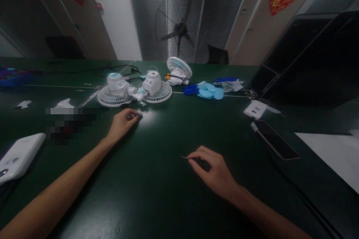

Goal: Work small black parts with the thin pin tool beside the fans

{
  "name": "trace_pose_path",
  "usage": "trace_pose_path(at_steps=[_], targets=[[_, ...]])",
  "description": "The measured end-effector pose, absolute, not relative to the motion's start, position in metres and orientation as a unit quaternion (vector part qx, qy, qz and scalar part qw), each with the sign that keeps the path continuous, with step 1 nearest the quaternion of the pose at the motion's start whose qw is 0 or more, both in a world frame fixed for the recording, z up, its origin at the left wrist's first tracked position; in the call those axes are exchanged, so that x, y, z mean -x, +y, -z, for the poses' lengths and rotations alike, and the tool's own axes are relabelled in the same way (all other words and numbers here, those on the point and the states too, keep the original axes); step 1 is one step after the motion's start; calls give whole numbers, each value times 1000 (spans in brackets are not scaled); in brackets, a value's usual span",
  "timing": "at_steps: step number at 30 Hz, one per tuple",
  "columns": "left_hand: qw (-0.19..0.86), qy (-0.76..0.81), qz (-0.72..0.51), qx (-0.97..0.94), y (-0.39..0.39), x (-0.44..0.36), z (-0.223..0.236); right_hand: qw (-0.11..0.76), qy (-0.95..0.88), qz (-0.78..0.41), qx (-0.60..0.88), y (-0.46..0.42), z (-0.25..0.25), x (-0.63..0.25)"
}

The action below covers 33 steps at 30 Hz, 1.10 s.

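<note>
My right hand point(211, 168) is closed around a small screwdriver point(203, 164), its dark handle in the palm and its thin metal shaft pointing left over the green table point(157, 194). Further up and to the left, my left hand point(123, 121) rests low at the table with its fingers pinched on a small dark metallic piece point(138, 115); its exact kind is too small to make out. Just beyond that hand lie two white fans, one point(116, 89) and another point(154, 87), with grilles facing down. A third white fan point(178, 71) is tilted behind them.
Blue fan blades point(210, 91) and blue gloves point(190, 89) lie at the back. On the right are a phone point(276, 140), a white device point(255, 109), paper point(331, 153) and a dark monitor point(308, 59). A white box-like device point(21, 157) sits at left, near white scraps point(64, 104).
</note>
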<state>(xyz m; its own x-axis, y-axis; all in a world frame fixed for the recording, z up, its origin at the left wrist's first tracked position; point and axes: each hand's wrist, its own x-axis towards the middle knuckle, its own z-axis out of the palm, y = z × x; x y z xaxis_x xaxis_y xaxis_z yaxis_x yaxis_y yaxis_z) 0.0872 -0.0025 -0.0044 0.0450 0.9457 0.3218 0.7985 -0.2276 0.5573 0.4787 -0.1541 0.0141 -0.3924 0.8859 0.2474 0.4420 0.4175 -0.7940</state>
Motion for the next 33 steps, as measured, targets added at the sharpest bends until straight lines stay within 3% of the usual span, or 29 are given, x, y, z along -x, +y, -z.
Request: trace_pose_path(at_steps=[8, 18, 33], targets=[[99, 535, -308, -781, -7, -95, 0, 337, -775, -312, 433, -153, -16, -478], [340, 275, -240, -867, -87, -204, -9, 327, -785, -278, 446, -154, -17, -476], [357, 284, -200, -867, -99, -211, -9, 291, -802, -259, 453, -154, -16, -475]])
